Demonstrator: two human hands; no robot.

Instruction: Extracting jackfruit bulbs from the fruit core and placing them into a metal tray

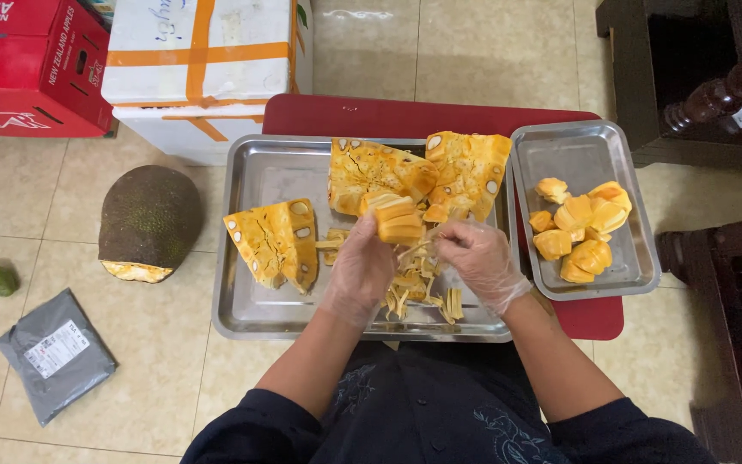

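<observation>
Both hands gloved, working close together at centre.
Left hand (362,268) raised, fingers curled in a closed grip; right hand (480,258) beside it, fingertips pinched inward. Forearms bare, dark sleeves at the elbows.

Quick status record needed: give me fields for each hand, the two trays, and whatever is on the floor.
left hand: gloved, holds a jackfruit piece over the large tray
right hand: gloved, pulling at pale strands beside that piece
large tray: steel, on a red table; holds cut jackfruit sections and loose strips
small tray: steel, holds separated yellow pods
floor: half jackfruit, grey mailer bag, cardboard boxes
</observation>
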